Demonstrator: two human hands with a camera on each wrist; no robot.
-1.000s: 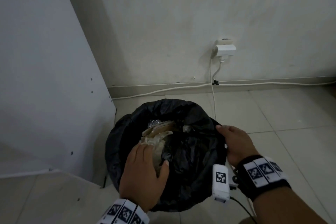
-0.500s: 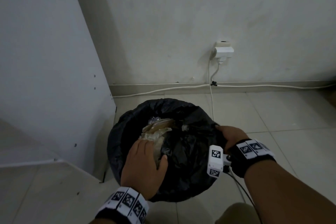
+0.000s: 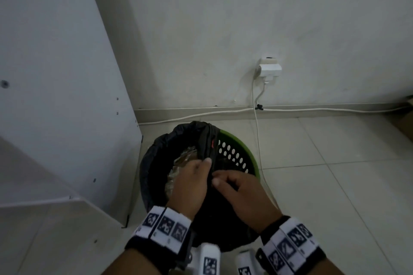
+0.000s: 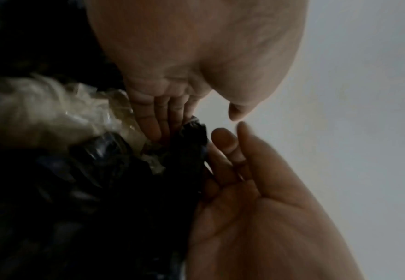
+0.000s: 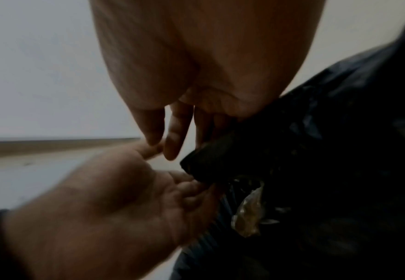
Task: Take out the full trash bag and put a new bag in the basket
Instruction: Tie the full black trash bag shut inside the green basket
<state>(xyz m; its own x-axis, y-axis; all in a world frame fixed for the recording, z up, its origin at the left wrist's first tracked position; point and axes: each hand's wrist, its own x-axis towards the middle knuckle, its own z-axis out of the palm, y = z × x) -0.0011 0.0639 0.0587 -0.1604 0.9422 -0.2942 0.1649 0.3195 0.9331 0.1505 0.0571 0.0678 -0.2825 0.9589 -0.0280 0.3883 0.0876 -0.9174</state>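
The black trash bag (image 3: 156, 158) sits in the green basket (image 3: 241, 147) on the tiled floor (image 3: 324, 185), by the corner of a white cabinet (image 3: 55, 96). The left hand (image 3: 190, 185) pinches the gathered bag edge; the right hand (image 3: 243, 196) curls on the plastic beside it. Best to bunch the whole rim together before lifting, judging by the trash (image 3: 178, 163) showing. A cable (image 3: 257, 136) runs along the wall.
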